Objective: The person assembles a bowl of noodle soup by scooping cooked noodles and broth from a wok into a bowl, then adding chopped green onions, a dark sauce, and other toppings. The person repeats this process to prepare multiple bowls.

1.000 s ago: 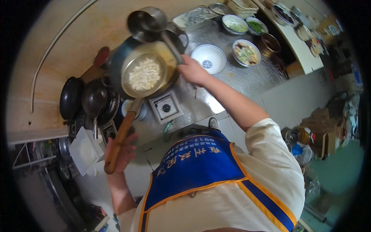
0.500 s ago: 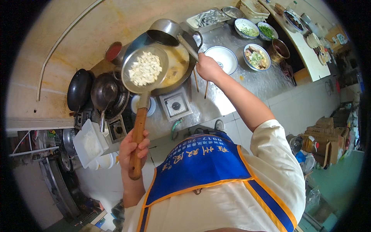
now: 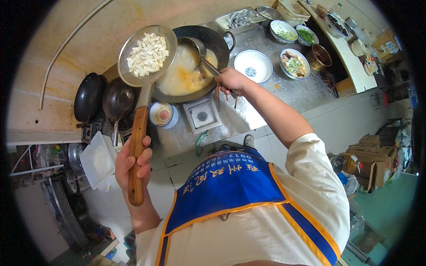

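Note:
My left hand [image 3: 133, 162] is wrapped round the wooden handle of a round mesh strainer [image 3: 120, 66]. Pale chopped pieces [image 3: 147, 54] lie heaped in the strainer, which is held up to the left of a large black wok [image 3: 219, 41]. Cloudy yellowish broth [image 3: 177, 80] fills the wok's bottom. With my right hand [image 3: 232, 81] I grip the handle of a deep metal ladle [image 3: 203, 46]; its bowl is tilted down into the broth. To the right of the wok stands a white bowl [image 3: 262, 64] with a blue rim and nothing in it.
Beside the white bowl is a filled bowl [image 3: 294, 64], with bowls of chopped greens [image 3: 306, 35] and pale green pieces [image 3: 284, 32] behind. Two dark pans [image 3: 90, 97] stand at the left. Stacked bowls [image 3: 163, 116] sit in front of the wok. A metal tray [image 3: 239, 20] is at the back.
The strainer has moved left and away from over the wok, with the pale pieces still in it. The ladle has gone from above the wok's far rim down into the broth.

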